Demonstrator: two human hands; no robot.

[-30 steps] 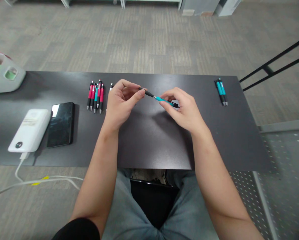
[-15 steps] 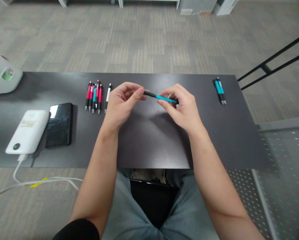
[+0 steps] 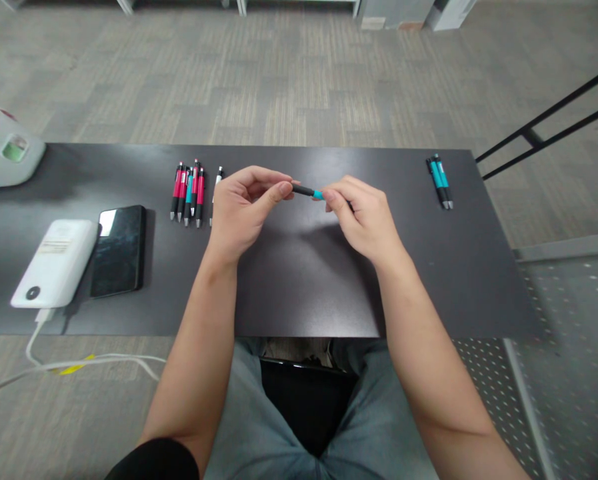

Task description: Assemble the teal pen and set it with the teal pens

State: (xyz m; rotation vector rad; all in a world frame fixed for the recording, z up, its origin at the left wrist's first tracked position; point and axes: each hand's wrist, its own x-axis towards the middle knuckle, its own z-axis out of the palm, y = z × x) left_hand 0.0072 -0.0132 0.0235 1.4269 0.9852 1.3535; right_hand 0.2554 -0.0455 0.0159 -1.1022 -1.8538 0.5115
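Note:
Both hands hold one teal and black pen (image 3: 309,193) above the middle of the black table (image 3: 299,280). My left hand (image 3: 243,210) pinches its black end between thumb and fingers. My right hand (image 3: 361,217) covers most of the teal barrel, so only a short teal stretch shows between the hands. A row of several red and teal pens (image 3: 189,190) lies on the table just left of my left hand, with a white pen (image 3: 217,181) beside it, partly hidden by my fingers. Two teal pens (image 3: 439,181) lie at the far right.
A black phone (image 3: 120,249) and a white power bank (image 3: 55,262) with a white cable (image 3: 69,363) lie at the left. A grey container (image 3: 6,157) sits at the far left edge. A black metal rail (image 3: 549,127) stands to the right.
My right hand has slid left along the pen toward my left hand, covering more of the teal barrel. The pen has levelled out. The view shifted slightly.

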